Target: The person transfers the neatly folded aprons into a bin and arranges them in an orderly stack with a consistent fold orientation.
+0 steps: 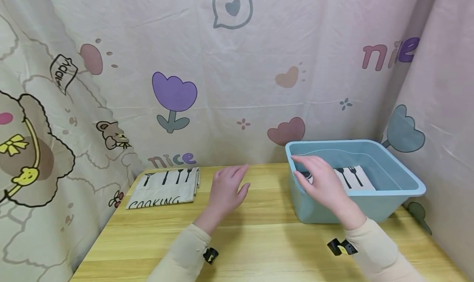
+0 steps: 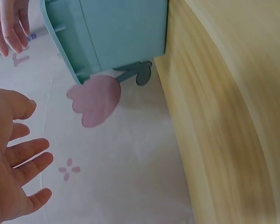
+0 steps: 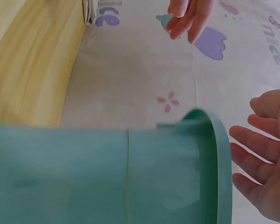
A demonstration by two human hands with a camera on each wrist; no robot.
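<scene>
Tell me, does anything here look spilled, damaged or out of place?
Nothing stands out. One folded cloth lies flat on the wooden table, another lies inside the upright blue tub. Left hand and right hand are empty.

even, soft bright light, no glare. faint shadows under the hands on the table. head view bends at edges. wrist views motion-blurred, wood grain smeared, tub soft.

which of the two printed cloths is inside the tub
The white cloth with black cutlery print in the blue plastic tub; the folded "COOKING" cloth lies on the wooden table.
</scene>
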